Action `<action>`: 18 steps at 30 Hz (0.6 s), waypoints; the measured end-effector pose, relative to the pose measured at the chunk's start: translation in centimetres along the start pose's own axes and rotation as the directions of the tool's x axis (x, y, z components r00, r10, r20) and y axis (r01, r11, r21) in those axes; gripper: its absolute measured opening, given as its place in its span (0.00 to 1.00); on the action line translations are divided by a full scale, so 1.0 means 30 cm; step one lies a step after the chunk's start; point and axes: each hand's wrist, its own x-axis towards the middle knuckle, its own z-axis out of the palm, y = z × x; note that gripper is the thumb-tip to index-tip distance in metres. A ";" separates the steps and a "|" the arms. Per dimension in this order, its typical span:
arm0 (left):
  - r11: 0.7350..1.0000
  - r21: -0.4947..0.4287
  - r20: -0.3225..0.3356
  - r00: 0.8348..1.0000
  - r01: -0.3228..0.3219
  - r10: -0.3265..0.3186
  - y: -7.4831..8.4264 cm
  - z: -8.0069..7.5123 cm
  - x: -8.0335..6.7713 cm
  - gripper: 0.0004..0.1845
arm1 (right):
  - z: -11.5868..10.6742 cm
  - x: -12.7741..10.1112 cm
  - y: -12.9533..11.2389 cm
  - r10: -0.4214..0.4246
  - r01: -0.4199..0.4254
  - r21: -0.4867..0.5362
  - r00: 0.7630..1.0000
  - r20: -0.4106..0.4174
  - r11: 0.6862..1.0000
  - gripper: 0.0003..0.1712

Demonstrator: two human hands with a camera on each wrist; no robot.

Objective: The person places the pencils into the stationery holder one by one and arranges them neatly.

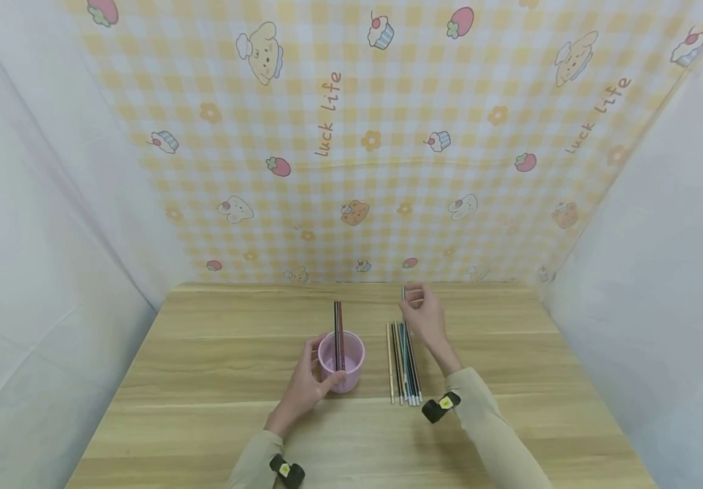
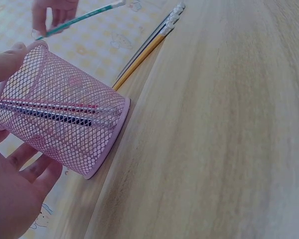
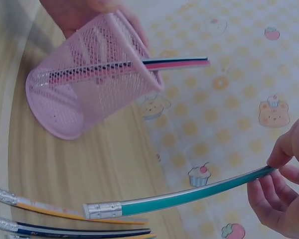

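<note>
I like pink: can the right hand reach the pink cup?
Probably yes, though the right hand pinches a green pencil: only flat-lying pencils seem in between, and the left hand grips the pink cup from the other side.

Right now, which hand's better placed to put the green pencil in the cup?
Probably the right hand: it pinches the green pencil by one end, while the left hand holds the pink mesh cup.

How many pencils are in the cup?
2: a black pencil and a red pencil, side by side in the pink cup; no others show.
</note>
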 end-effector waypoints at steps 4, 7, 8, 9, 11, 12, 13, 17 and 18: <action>1.000 -0.004 0.002 1.000 -0.011 0.011 0.001 0.000 -0.001 0.43 | 0.000 -0.007 -0.043 -0.021 0.022 0.026 0.999 -0.027 0.999 0.17; 1.000 -0.009 0.005 1.000 -0.011 0.011 0.004 0.000 -0.002 0.43 | -0.003 -0.013 -0.070 -0.040 0.043 0.066 0.998 -0.043 0.997 0.17; 1.000 -0.008 0.006 1.000 -0.010 0.010 0.005 0.000 -0.002 0.43 | -0.003 -0.014 -0.079 -0.048 0.052 0.083 0.998 -0.049 0.995 0.17; 1.000 -0.009 0.007 1.000 -0.008 0.009 0.006 0.000 -0.001 0.43 | -0.004 -0.015 -0.088 -0.058 0.063 0.100 0.997 -0.055 0.993 0.17; 1.000 -0.009 0.007 1.000 -0.008 0.008 0.007 0.000 -0.001 0.43 | -0.004 -0.017 -0.111 -0.078 0.087 0.134 0.995 -0.068 0.987 0.17; 1.000 -0.009 0.006 1.000 -0.009 0.009 0.007 0.000 -0.001 0.43 | -0.003 -0.017 -0.124 -0.089 0.100 0.154 0.993 -0.076 0.983 0.17; 1.000 -0.008 0.005 1.000 -0.010 0.010 0.008 0.000 -0.001 0.43 | -0.002 -0.019 -0.138 -0.101 0.115 0.170 0.991 -0.088 0.979 0.17; 1.000 0.000 0.001 1.000 -0.031 0.031 0.010 -0.001 -0.002 0.43 | 0.005 -0.032 -0.220 -0.175 0.204 0.227 0.974 -0.141 0.952 0.17; 0.999 0.002 0.000 0.999 -0.038 0.038 0.011 -0.001 -0.003 0.43 | 0.006 -0.037 -0.243 -0.194 0.227 0.241 0.969 -0.152 0.944 0.17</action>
